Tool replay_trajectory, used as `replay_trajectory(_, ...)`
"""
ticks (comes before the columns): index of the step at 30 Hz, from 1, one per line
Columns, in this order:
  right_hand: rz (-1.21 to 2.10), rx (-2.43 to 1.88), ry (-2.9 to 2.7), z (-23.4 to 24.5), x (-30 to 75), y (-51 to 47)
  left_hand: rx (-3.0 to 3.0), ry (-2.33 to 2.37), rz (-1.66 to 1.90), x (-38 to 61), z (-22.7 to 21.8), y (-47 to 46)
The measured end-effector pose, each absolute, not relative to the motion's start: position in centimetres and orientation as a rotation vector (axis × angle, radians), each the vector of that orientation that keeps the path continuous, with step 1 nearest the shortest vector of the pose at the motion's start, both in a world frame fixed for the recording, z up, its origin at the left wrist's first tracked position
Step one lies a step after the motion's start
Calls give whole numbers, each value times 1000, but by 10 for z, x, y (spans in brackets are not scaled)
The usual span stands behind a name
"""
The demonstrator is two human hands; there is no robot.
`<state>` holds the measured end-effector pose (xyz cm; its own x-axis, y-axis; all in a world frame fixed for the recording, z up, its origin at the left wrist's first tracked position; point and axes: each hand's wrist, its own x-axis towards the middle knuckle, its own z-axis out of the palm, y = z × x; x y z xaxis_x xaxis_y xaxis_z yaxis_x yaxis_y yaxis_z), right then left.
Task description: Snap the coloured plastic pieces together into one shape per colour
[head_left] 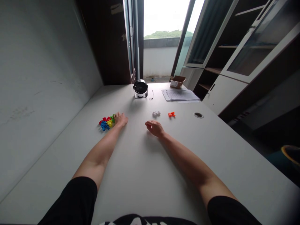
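My left hand (120, 119) rests at the right end of a small heap of coloured plastic pieces, its fingertips at the green pieces (112, 118) and its thumb held apart. In that heap lie red pieces (104, 120), yellow pieces (109, 123) and blue pieces (104, 126). My right hand (154, 127) is low over the table with curled fingers; whether anything small is inside them is hidden. Beyond it sit a group of white pieces (156, 113) and, farther right, a group of orange pieces (172, 114).
On the white table (131, 175), a round black lamp-like device (140, 87) stands at the back, beside a short thin cord (152, 94). Paper sheets (180, 95) and an open cardboard box (177, 82) lie back right. A round cable hole (198, 115) is at right. A wall (47, 78) borders the left.
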<state>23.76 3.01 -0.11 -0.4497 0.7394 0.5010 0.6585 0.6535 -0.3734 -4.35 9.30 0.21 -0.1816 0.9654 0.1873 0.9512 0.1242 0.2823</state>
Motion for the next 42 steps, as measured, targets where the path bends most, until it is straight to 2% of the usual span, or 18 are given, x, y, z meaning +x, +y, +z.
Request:
replay_trajectory(13, 184, -1116, -2238, -3, 236, 34, 2016, 2391, 569, -13, -6, 74)
replay_trajectory(27, 218, -1113, -2252, -1, 235, 33, 2209, 2143, 300, 19, 6, 68)
replay_trajectory(37, 238, -1124, -2232, -1, 235, 32, 2327, 2100, 481, 22, -11, 44)
replay_trajectory(42, 226, -1125, -2238, -2, 235, 33, 2353, 2120, 416, -3, -8, 34)
